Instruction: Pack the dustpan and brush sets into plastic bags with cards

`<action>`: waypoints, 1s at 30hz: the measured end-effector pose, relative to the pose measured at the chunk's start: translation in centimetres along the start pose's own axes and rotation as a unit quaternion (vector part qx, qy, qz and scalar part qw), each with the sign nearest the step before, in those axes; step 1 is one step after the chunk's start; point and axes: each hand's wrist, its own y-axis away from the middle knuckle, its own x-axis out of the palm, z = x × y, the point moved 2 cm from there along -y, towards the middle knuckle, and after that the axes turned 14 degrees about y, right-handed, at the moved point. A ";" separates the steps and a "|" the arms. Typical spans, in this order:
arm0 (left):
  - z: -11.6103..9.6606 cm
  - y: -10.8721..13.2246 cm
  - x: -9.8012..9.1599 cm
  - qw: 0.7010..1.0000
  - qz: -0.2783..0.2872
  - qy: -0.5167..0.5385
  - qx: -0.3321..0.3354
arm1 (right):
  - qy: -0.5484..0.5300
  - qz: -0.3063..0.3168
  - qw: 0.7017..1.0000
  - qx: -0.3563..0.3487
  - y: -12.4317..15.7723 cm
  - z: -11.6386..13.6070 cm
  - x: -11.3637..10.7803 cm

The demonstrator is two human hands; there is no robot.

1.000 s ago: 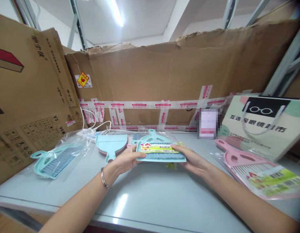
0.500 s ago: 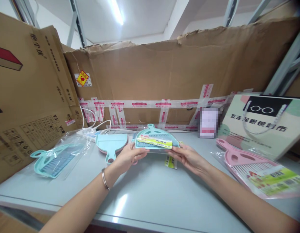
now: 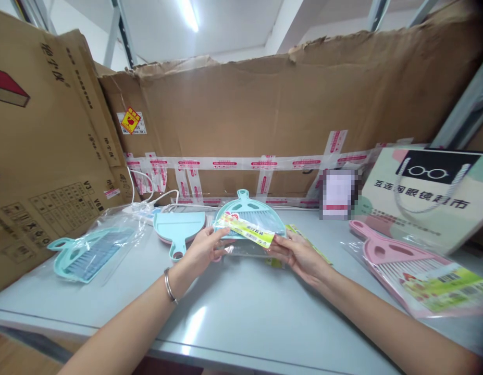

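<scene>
Between my hands is a light-blue dustpan and brush set [image 3: 245, 205] in a clear plastic bag, its handle pointing away from me. A yellow-green label card [image 3: 249, 229] lies aslant across its near edge. My left hand [image 3: 204, 252] is closed on the bag's left side, and my right hand [image 3: 301, 255] pinches the right side by the card's end. More yellow-green card shows behind the right hand. Just left of the bag lies a light-blue dustpan [image 3: 178, 229] with something pink beneath it, partly hidden by my left hand.
A bagged light-blue dustpan set [image 3: 90, 255] lies at the left, a bagged pink one [image 3: 413, 265] at the right. Behind stand cardboard boxes [image 3: 233, 114], a blurred-out upright card [image 3: 338, 192] and a paper bag [image 3: 429, 192]. White cables [image 3: 163, 198] run along the table's [image 3: 233, 317] back.
The label card has tilted, its right end now lower, and more of its picture shows. Clear film now shows below the dustpan's near edge. Both hands keep their hold.
</scene>
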 end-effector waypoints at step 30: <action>-1.1 0.3 -0.5 0.919 0.120 -0.286 0.243 | -0.010 -0.139 0.990 -0.021 -0.7 0.3 -1.4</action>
